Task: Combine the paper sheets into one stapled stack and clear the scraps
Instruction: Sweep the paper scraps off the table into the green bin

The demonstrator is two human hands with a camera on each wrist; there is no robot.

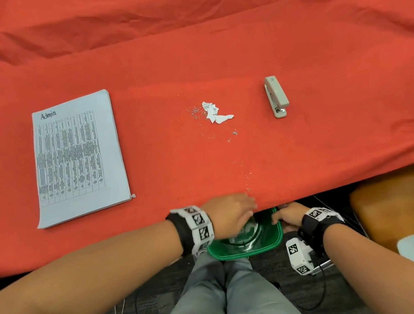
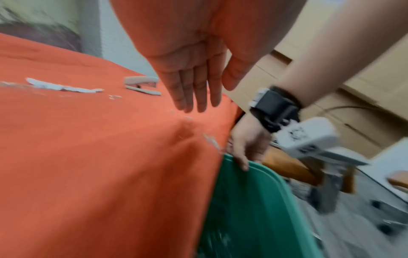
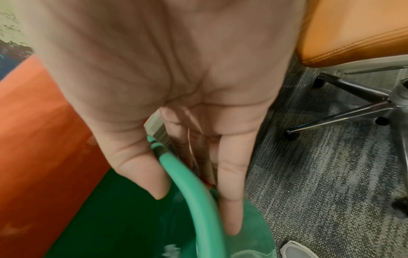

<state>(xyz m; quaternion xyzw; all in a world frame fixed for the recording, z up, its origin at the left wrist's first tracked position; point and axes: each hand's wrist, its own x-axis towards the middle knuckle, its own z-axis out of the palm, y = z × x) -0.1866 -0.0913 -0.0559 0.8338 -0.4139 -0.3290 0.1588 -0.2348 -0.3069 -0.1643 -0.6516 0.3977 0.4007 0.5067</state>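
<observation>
A thick paper stack (image 1: 78, 159) headed "Admin" lies at the table's left. Torn paper scraps (image 1: 214, 112) and loose staples (image 1: 195, 111) sit mid-table, with more staples trailing toward the near edge. A grey stapler (image 1: 276, 96) lies to their right. My left hand (image 1: 230, 210) is flat with straight fingers (image 2: 192, 94) at the table's near edge, above a green bin (image 1: 248, 249). My right hand (image 1: 284, 216) grips the green bin's rim (image 3: 194, 188) just under the table edge, thumb inside and fingers outside. Scraps lie in the bin's bottom.
A red cloth (image 1: 184, 40) covers the table and hangs over the near edge. An orange chair (image 1: 404, 206) stands to the right, its wheeled base (image 3: 353, 108) on grey carpet. My knees are below the bin. Cables trail on the floor.
</observation>
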